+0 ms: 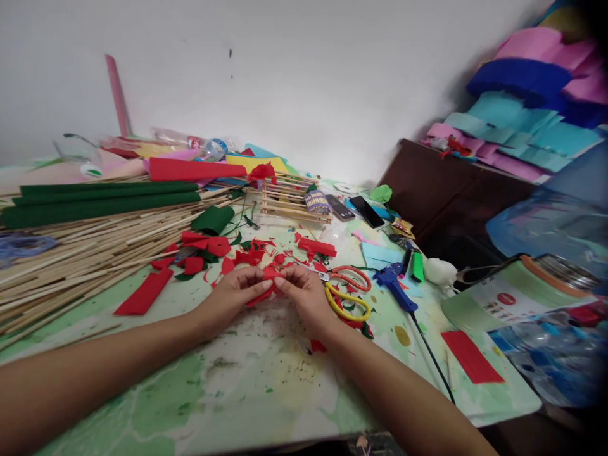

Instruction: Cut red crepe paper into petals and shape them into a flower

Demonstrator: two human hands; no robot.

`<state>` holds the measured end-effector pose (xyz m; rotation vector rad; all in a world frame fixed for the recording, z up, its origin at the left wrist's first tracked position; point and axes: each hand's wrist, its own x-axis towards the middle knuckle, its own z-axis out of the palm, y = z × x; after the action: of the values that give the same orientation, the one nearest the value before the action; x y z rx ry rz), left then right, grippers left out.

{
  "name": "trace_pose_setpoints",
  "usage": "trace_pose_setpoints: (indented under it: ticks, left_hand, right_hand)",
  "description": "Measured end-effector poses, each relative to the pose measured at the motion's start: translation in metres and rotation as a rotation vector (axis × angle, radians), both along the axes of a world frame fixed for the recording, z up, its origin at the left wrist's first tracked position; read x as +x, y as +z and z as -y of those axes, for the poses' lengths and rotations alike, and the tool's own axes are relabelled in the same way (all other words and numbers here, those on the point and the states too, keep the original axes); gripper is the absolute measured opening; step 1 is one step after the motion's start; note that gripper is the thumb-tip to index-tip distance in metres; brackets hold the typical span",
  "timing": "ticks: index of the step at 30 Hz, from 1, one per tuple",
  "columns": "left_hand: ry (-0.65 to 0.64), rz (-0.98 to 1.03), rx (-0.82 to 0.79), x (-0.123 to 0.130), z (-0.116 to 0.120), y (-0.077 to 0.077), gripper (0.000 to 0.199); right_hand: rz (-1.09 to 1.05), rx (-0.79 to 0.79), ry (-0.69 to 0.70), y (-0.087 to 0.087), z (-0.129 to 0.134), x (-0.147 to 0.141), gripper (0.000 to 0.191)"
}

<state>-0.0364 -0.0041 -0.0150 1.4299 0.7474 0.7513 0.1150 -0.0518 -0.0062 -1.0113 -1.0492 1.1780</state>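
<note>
Forearms (118, 366) lead over the surface (161, 418) to left hand (232, 296) and right hand (306, 296), fingers (259, 289) pinching a red piece (270, 273) between them near red scraps (249, 254), the flask (468, 310) bearing a round red label (506, 298) too blurred to read.

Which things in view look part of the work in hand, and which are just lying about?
Likely part of the work:
- red piece, pinched by the left hand and right hand
- red scraps beyond the hands
- scissors beside the right hand
- perhaps the blue glue gun

Apparently just lying about:
- black phone
- grey phone
- green marker
</note>
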Motion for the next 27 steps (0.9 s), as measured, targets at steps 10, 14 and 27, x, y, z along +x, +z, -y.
trace_pose_setpoints:
  ticks: [10, 14, 27]
  left_hand:
    - [0.073, -0.176, 0.34, -0.004, 0.0, 0.004, 0.014]
    - [0.218, -0.336, 0.902, -0.012, -0.008, 0.006, 0.007]
    - [0.091, -0.532, 1.732, -0.019, -0.016, 0.015, 0.01]
  right_hand:
    - [0.054, 0.021, -0.068, -0.003, -0.004, 0.005, 0.022]
    - [0.065, -0.034, 0.008, -0.002, 0.0, 0.003, 0.033]
    - [0.09, -0.098, 0.088, 0.002, 0.004, -0.001, 0.014]
